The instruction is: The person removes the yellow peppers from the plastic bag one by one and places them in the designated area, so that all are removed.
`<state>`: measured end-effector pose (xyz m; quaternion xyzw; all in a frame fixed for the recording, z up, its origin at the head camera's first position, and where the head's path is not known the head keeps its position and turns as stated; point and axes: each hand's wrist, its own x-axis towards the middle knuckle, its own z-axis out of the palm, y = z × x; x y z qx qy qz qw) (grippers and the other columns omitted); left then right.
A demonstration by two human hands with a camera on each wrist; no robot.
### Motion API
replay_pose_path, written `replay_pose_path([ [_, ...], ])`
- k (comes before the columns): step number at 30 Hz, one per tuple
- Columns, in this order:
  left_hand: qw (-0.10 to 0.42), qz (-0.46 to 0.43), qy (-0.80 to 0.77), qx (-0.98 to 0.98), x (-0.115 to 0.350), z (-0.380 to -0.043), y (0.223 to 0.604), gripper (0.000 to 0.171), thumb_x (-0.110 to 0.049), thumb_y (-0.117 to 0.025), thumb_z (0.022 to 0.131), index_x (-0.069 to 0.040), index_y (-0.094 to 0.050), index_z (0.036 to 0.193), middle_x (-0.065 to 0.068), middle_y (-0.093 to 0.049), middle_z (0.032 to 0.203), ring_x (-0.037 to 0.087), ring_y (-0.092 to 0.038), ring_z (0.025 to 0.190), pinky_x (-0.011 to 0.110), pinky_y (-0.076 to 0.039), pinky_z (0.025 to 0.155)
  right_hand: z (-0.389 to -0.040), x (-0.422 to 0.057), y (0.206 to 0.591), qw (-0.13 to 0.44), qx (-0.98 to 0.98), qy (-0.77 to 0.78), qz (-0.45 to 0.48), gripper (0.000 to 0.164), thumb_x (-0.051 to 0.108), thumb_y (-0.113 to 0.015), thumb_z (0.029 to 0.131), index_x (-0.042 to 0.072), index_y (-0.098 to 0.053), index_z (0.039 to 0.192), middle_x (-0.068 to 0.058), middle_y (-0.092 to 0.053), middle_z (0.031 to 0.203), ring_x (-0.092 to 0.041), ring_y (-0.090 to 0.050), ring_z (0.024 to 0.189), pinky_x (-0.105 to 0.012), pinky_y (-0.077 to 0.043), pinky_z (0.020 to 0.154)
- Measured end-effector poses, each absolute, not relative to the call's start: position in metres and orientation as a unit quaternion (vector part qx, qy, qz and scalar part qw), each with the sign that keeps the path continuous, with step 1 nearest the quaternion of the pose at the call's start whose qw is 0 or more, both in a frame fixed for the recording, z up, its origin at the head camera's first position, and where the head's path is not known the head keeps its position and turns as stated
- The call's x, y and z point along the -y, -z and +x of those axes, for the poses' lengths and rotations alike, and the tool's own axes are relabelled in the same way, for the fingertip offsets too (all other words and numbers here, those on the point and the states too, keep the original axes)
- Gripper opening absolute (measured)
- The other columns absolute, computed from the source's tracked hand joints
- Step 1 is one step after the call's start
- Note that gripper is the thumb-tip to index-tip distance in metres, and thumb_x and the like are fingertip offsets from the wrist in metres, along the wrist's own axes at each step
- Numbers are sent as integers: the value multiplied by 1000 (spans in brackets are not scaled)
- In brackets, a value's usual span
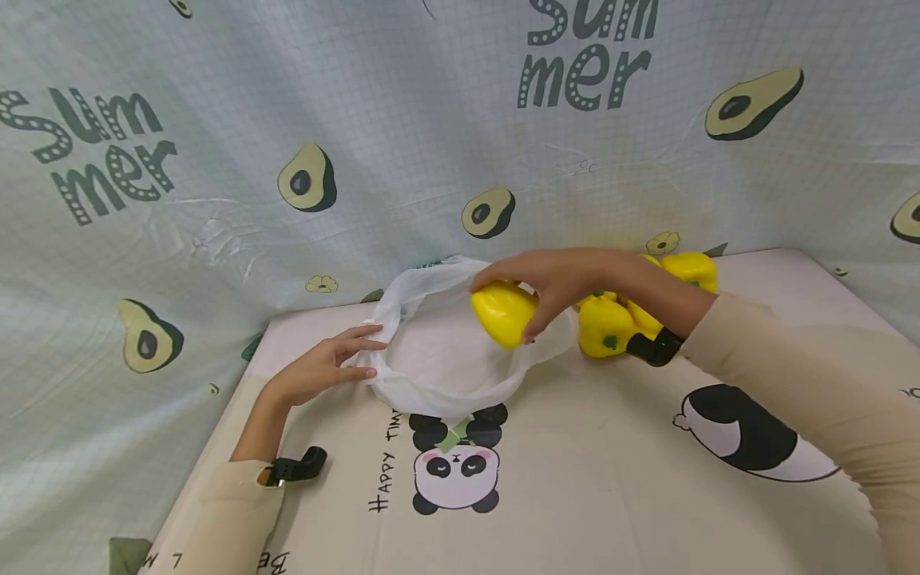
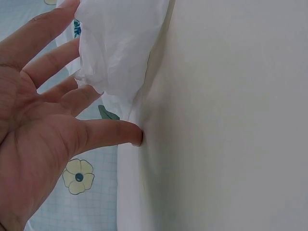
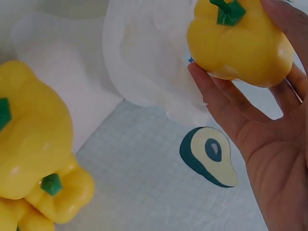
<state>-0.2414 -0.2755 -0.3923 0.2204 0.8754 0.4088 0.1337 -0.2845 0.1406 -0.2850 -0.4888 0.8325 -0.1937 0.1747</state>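
Note:
A yellow bell pepper [image 1: 503, 314] with a green stem is held above the mouth of a white plastic bag [image 1: 446, 399]. My right hand [image 1: 564, 275] grips it between thumb and fingers; the right wrist view shows the pepper [image 3: 236, 45] near the fingertips. The bag stands with its mouth spread wide. At its left rim is my left hand [image 1: 319, 371], fingers extended and touching the thin plastic. In the left wrist view the bag's edge [image 2: 115, 43] lies against the fingers, with the thumb apart below it. The bag's inside is partly hidden by the right hand and pepper.
Several more yellow bell peppers [image 1: 604, 326] are piled right of the bag, partly behind the right forearm. A pale cloth with panda prints [image 1: 456, 475] covers the table. An avocado-print curtain [image 1: 402, 176] hangs close behind the bag.

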Motion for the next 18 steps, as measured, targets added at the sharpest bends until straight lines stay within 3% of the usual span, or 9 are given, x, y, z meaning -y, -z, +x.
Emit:
replay_pose_path([
  [18,134,226,-407,-875,276,-242,393,48,-16,-75,93,-1,-62,137,11,-33,163,37,-10,156,65,-13,121,-274,-172,279,168,-858,235,-426,87,38,-82,85,18,-37,156,-7,-48,149,-33,-53,129,-47,-54,99],
])
